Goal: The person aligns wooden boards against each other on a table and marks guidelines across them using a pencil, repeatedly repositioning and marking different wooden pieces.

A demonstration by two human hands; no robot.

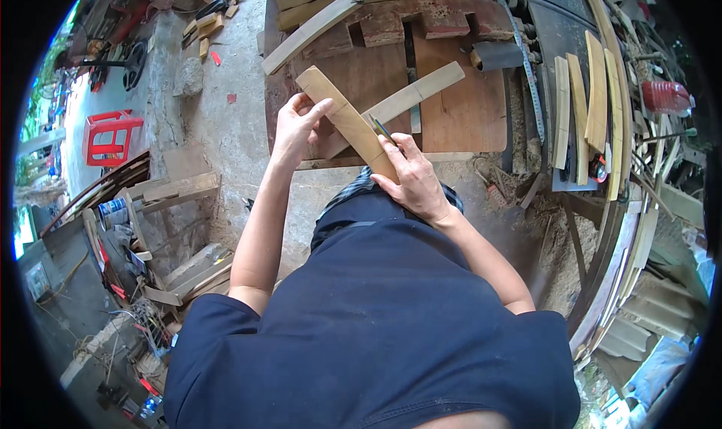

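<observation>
A flat wooden slat (pixel 342 117) with thin marked lines across it slants in front of me, its far end to the left. My left hand (pixel 299 128) grips it near that end, thumb on the top face. At the near end my right hand (pixel 414 175) is closed around the slat's edge and also holds a slim dark pencil or pen (pixel 382 130), which points up and left. Under the held slat a second pale slat (pixel 421 93) lies slantwise on the brown wooden workbench (pixel 459 124).
A long pale board (pixel 331 23) lies across the bench's far side. To the right, several narrow wood strips (pixel 577 121) rest beside a metal ruler (pixel 529 75) and a red jug (pixel 667 98). At left are a red plastic stool (pixel 111 138) and scrap wood (pixel 180 188).
</observation>
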